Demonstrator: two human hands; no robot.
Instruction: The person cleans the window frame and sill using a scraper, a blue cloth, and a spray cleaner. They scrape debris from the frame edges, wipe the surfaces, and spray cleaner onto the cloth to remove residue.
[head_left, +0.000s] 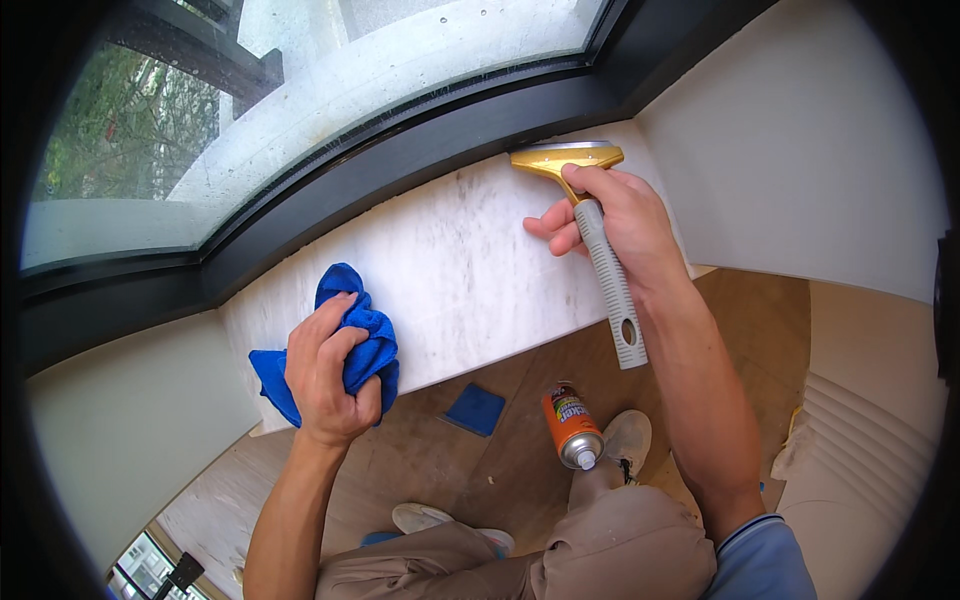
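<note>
A blue microfibre cloth (375, 337) is bunched in my left hand (326, 364), resting on the left part of the white marble windowsill (465, 270). My right hand (630, 217) holds a scraper (611, 277) by its golden neck, between thumb and fingers. The scraper has a wide golden head with a metal blade edge and a ribbed grey handle that points down toward me. Its head lies over the sill's right end, close beside the black window frame (420, 157). Some of my right fingers are spread beside the neck.
An orange spray can (571, 426) with a white nozzle is below the sill, near my shoe (628, 442). A flat blue piece (476, 409) lies on the brown floor (450, 472). Walls flank the sill at left (142, 420) and right (780, 165).
</note>
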